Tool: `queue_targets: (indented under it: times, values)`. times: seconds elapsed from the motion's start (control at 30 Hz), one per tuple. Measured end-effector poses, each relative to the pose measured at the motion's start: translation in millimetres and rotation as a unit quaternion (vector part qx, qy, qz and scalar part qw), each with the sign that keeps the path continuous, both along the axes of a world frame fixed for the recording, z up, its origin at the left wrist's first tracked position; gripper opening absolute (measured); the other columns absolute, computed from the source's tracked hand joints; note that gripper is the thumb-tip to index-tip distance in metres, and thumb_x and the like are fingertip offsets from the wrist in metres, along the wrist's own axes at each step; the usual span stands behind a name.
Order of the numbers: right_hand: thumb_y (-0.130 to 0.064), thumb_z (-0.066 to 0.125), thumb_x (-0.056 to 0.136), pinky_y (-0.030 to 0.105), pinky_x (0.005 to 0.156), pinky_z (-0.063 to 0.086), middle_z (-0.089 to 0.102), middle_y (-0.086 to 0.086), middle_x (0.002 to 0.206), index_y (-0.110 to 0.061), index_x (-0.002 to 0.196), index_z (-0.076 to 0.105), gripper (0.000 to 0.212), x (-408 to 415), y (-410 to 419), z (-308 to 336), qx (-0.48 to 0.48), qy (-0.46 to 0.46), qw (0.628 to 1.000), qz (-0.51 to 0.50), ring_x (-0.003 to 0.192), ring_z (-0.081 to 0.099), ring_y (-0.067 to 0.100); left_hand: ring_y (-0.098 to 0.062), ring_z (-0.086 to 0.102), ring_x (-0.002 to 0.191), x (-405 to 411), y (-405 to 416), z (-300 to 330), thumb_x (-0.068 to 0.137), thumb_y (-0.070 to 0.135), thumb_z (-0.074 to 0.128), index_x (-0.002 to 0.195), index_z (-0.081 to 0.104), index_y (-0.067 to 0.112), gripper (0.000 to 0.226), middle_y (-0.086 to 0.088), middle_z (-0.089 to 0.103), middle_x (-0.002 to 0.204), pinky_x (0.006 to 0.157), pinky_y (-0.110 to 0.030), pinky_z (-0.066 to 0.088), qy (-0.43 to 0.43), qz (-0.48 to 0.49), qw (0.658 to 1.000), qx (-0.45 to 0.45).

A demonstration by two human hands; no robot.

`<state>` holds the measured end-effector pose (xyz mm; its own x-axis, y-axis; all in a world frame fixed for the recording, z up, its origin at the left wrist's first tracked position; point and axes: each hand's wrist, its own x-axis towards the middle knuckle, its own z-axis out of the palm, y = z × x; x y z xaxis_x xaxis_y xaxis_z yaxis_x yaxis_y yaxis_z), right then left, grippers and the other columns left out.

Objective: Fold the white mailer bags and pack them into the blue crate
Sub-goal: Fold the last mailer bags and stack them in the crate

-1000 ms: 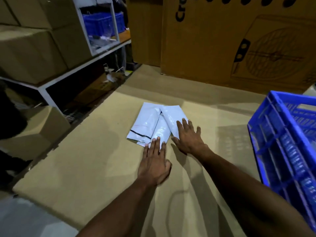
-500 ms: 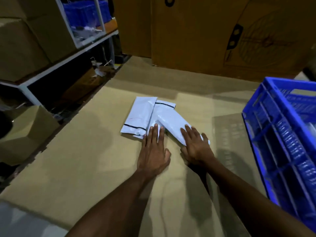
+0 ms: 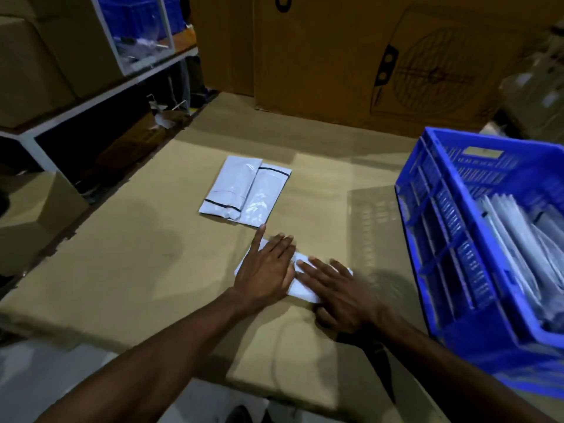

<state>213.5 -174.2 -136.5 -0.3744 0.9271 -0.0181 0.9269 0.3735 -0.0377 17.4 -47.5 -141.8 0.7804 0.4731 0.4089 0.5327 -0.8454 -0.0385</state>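
Shelf (image 3: pixel 100 96) at far left; two mailer bags (image 3: pixel 245 192) at centre. Nearer, left hand (image 3: pixel 268 270) and right hand (image 3: pixel 338 288) press flat, fingers extended, on a folded bag (image 3: pixel 300 286). Blue crate (image 3: pixel 451 239), holding packed bags (image 3: pixel 518 236), at right.

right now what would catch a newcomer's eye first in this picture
Both hands, left hand and right hand, press flat on a white bag near the middle of the cardboard table. A pile of white bags lies just beyond them. At the right stands a blue crate, already holding upright bags.
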Motion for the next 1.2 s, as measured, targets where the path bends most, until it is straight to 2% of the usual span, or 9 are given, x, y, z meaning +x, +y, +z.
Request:
queue_targets:
  times: [0.13,0.23,0.27,0.33,0.4,0.5,0.73,0.9,1.2]
  values:
    - [-0.048,0.039,0.089,0.053,0.118,0.016,0.016,-0.001,0.165,-0.018,0.156,0.029,0.074,11,-23,7,0.01,0.028,0.999,0.024,0.153,0.011,0.023,-0.023,0.061,0.122,4,-17,-9,0.094,0.031,0.036,0.123,0.07,0.008,0.05,-0.008,0.068,0.128,0.117,-0.049,0.022,0.038,0.032,0.998,-0.046]
    - [-0.055,0.022,0.099,0.049,0.12,0.013,0.026,-0.005,0.163,-0.02,0.151,0.039,0.065,4,-29,10,0.031,0.109,0.987,-0.11,0.153,0.009,0.015,-0.026,0.059,0.126,8,-31,-16,0.094,0.032,0.033,0.129,0.065,0.006,0.054,-0.01,0.064,0.135,0.113,-0.048,0.023,0.055,0.066,0.993,-0.076]
    - [-0.054,0.017,0.101,0.048,0.12,0.014,0.03,-0.005,0.161,-0.019,0.149,0.042,0.065,-3,-27,9,0.036,0.115,0.979,-0.162,0.152,0.013,0.013,-0.026,0.057,0.128,9,-34,-16,0.095,0.033,0.033,0.132,0.064,0.007,0.055,-0.01,0.063,0.137,0.113,-0.049,0.026,0.055,0.078,0.992,-0.083]
    - [-0.047,0.009,0.104,0.049,0.116,0.019,0.044,0.002,0.153,-0.014,0.143,0.051,0.067,-21,-23,4,0.034,0.09,0.973,-0.209,0.147,0.031,0.018,-0.027,0.056,0.13,11,-38,-13,0.095,0.034,0.032,0.135,0.063,0.011,0.055,-0.008,0.06,0.141,0.111,-0.052,0.036,0.05,0.092,0.991,-0.09]
    - [-0.04,0.014,0.105,0.051,0.111,0.023,0.054,0.007,0.145,-0.01,0.138,0.055,0.061,-29,-20,-6,0.044,0.065,0.97,-0.232,0.139,0.044,0.024,-0.028,0.055,0.131,10,-40,-13,0.096,0.035,0.031,0.137,0.061,0.015,0.055,-0.007,0.058,0.144,0.109,-0.056,0.039,0.05,0.095,0.99,-0.095]
    - [-0.037,0.032,0.1,0.051,0.114,0.024,0.047,0.003,0.151,-0.013,0.144,0.05,0.053,-32,-22,-13,0.086,0.048,0.963,-0.25,0.143,0.039,0.023,-0.032,0.05,0.135,11,-41,-16,0.098,0.037,0.029,0.141,0.058,0.018,0.055,-0.004,0.054,0.148,0.112,-0.06,0.034,0.055,0.104,0.988,-0.098]
    - [-0.037,0.036,0.098,0.049,0.112,0.025,0.042,-0.002,0.155,-0.017,0.147,0.045,0.054,-32,-19,-19,0.099,0.047,0.959,-0.26,0.144,0.036,0.021,-0.033,0.043,0.14,13,-40,-22,0.097,0.038,0.028,0.145,0.053,0.02,0.057,-0.003,0.048,0.153,0.115,-0.061,0.028,0.072,0.109,0.985,-0.109]
    - [-0.039,0.034,0.096,0.05,0.11,0.027,0.045,-0.002,0.153,-0.019,0.144,0.051,0.054,-31,-18,-17,0.084,0.058,0.961,-0.259,0.142,0.04,0.022,-0.034,0.041,0.142,13,-41,-21,0.098,0.04,0.027,0.147,0.052,0.022,0.057,-0.002,0.044,0.156,0.116,-0.059,0.026,0.093,0.118,0.983,-0.109]
    - [-0.05,0.024,0.097,0.057,0.11,0.026,0.035,-0.005,0.158,-0.031,0.148,0.043,0.058,-20,-19,-15,0.041,0.042,0.963,-0.262,0.147,0.028,0.027,-0.044,0.047,0.135,16,-50,-23,0.096,0.045,0.03,0.142,0.057,0.027,0.055,0.001,0.05,0.152,0.1,-0.068,0.036,0.077,0.168,0.977,-0.102]
